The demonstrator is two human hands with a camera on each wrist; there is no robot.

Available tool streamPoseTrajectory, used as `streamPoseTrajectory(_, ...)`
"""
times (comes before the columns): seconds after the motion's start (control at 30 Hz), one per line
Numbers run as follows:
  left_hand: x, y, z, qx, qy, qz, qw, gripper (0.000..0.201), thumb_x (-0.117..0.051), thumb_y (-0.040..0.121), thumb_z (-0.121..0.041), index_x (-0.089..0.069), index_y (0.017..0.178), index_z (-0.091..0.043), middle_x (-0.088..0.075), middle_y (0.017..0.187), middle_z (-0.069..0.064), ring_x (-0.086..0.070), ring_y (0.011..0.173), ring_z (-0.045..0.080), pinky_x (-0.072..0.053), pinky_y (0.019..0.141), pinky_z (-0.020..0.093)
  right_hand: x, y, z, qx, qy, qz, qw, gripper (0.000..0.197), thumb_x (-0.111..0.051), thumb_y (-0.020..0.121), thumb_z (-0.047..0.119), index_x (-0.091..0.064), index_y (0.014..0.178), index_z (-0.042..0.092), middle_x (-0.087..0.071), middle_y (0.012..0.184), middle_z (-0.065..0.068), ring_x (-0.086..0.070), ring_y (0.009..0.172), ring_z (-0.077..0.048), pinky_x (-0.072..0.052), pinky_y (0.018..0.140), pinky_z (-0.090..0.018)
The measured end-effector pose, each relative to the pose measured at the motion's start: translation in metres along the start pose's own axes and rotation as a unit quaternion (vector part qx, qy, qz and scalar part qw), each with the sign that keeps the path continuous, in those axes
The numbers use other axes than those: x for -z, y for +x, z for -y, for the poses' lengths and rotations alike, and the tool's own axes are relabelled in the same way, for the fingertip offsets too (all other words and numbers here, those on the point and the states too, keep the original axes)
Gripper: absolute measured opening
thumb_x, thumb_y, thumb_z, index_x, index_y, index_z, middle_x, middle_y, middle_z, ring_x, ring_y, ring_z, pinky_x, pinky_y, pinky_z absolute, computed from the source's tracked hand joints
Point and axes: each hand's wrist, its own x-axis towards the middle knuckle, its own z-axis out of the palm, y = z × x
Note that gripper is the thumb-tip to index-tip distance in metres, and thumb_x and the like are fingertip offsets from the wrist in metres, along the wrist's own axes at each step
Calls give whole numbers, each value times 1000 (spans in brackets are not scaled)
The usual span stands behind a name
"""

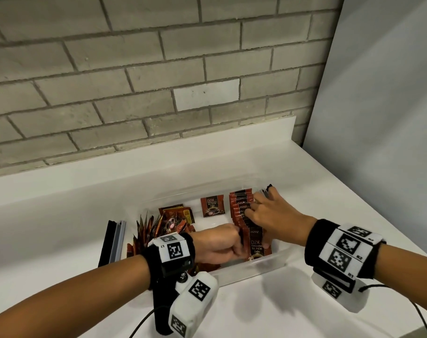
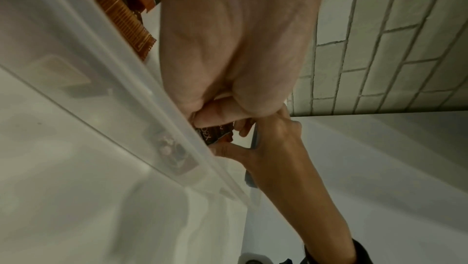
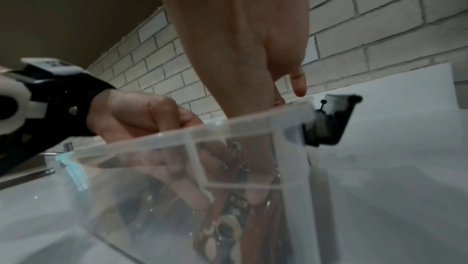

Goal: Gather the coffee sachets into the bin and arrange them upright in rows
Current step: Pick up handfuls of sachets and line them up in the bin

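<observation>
- Clear plastic is making up the bin (image 1: 275, 261), and it is sitting on the white counter (image 1: 61, 215) by the brick wall (image 1: 134, 81).
- Dark red coffee sachets are standing in a row (image 1: 244, 215) along the right side of the bin, one behind the other.
- One sachet (image 1: 212, 207) is standing alone near the back of the bin.
- More sachets are lying in a messy pile (image 1: 168, 223) on the left side of the bin.
- The right hand (image 1: 272, 215) is reaching into the bin with its fingers spread out, and the fingertips are pressing on the tops of the row.
- The left hand (image 1: 219, 245) is curling its fingers and pinching the front sachet (image 1: 256, 247) of the row near its top edge.
- The sachets are looking thin, light and bendy, so I think they will be tipping over easily.
- The shiny wrap is probably slippery, so pinching a stiff sealed edge at the top seems best.
- Squeezing the soft middle could be crumpling a packet.
- The row is looking nearly done, but the messy pile is waiting to be stood up.
- A black and grey strip (image 1: 112, 242) is lying on the counter just left of the bin.
</observation>
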Motion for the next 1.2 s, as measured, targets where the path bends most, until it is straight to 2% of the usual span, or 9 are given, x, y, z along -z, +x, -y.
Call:
streamPoseTrajectory(0.13, 0, 2, -4, 11, 11, -69, 997, 46, -17, 81, 28, -40, 68, -10, -48, 40, -8, -45, 51, 7, -33, 43, 12, 1, -4, 3, -16, 2, 8, 1000, 64, -68, 77, 52, -53, 122, 9, -57, 124, -7, -33, 127, -26, -21, 103, -47)
streamPoseTrajectory(0.3, -3, 5, -1, 9, 0, -66, 998, 50, -14, 77, 30, -46, 71, -8, -52, 58, 3, -50, 65, 11, -43, 57, 15, 0, -9, 6, -40, -35, -34, 998, 63, -90, 29, 51, -68, 73, 12, -66, 76, -5, -53, 91, -27, -32, 78, -43)
streamPoseTrajectory(0.43, -6, 5, 0, 0, 12, -90, 996, 49, -14, 81, 29, -43, 72, -10, -55, 43, -4, -51, 76, 2, -49, 80, 19, -12, -7, 7, -46, -55, -36, 997, 60, -92, 21, 46, -68, 65, 12, -66, 70, -5, -55, 88, -27, -37, 77, -47)
streamPoseTrajectory(0.67, -7, 6, -7, 22, 43, -139, 989, 45, -18, 78, 28, -35, 66, -13, -42, 53, 1, -32, 58, 8, -24, 42, 15, -9, -8, 1, -49, -30, -54, 997, 68, -91, 9, 44, -65, 64, 14, -61, 65, 0, -48, 82, -22, -31, 70, -41)
streamPoseTrajectory(0.77, 3, 20, -8, 11, 28, -157, 987, 46, -17, 75, 26, -45, 78, -11, -40, 69, 6, -39, 63, 10, -27, 47, 15, -6, -12, 0, -33, 10, -29, 999, 64, -89, 20, 52, -67, 68, 16, -63, 70, 3, -42, 88, -21, -37, 69, -43)
streamPoseTrajectory(0.87, 8, 25, -7, 2, 39, -128, 991, 67, -21, 64, 24, -51, 116, -6, -54, 97, 17, -51, 92, 20, -41, 68, 17, 3, -17, 3, -16, 28, -6, 999, 45, -77, 71, 41, -64, 102, 11, -63, 107, -4, -37, 119, -25, -29, 91, -47)
streamPoseTrajectory(0.93, 11, 26, -7, 8, 62, -120, 991, 57, -22, 67, 25, -54, 100, -7, -57, 87, 12, -52, 83, 15, -41, 63, 13, 6, -20, 3, -8, 37, 22, 999, 39, -59, 91, 33, -53, 123, 10, -51, 129, -4, -24, 132, -25, -22, 102, -49)
streamPoseTrajectory(1.03, 19, 19, -13, 25, 104, -135, 985, 45, -26, 75, 26, -44, 74, -14, -41, 67, 3, -37, 63, 9, -35, 63, 17, 12, -20, -1, -4, 96, 60, 994, 50, -63, 88, 36, -48, 130, 14, -46, 134, -1, -20, 133, -23, -20, 105, -48)
streamPoseTrajectory(1.2, 38, -19, -37, 2, 181, -121, 976, 40, -39, 92, 10, -49, 123, -12, -56, 108, 3, -54, 90, 12, -47, 82, 26, 30, -9, -8, 8, 221, 20, 975, 29, -60, 91, 31, -56, 115, 15, -56, 112, -1, -35, 110, -17, -32, 91, -31)
